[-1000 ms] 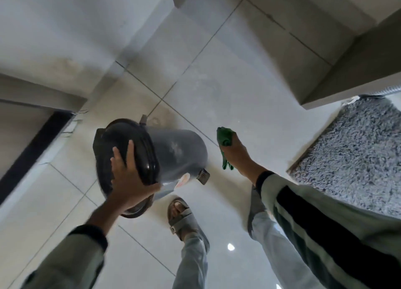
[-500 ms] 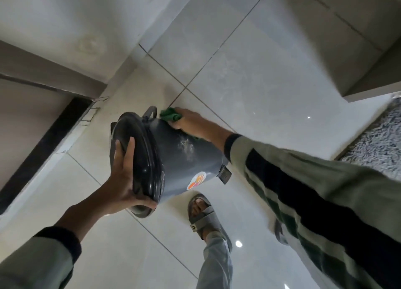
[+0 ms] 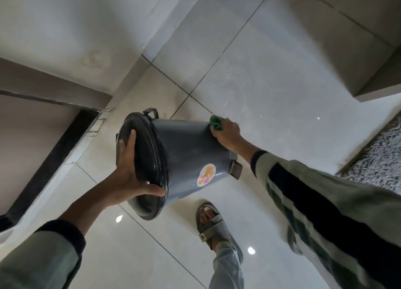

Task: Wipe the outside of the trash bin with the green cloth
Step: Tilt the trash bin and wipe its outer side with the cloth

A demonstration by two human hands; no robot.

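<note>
A dark grey trash bin point(image 3: 186, 150) with a black lid point(image 3: 145, 165) is tipped on its side above the tiled floor, lid toward me. A round colourful sticker point(image 3: 206, 174) shows on its wall and a foot pedal point(image 3: 235, 169) sticks out at its base. My left hand point(image 3: 130, 173) grips the lid's rim, thumb hooked around its lower edge. My right hand point(image 3: 227, 134) holds the green cloth point(image 3: 216, 122) against the bin's side at the bottom end. Only a small bunch of the cloth shows past my fingers.
My sandalled foot point(image 3: 209, 221) stands on the glossy floor just below the bin. A shaggy grey rug point(image 3: 377, 160) lies at the right. A white wall with a dark-framed recess point(image 3: 52, 158) runs along the left, and a wall corner point(image 3: 373, 89) juts in at upper right.
My right hand has slid the green cloth along the bin's wall from near the lid down to the base end. The left hand keeps its grip on the lid.
</note>
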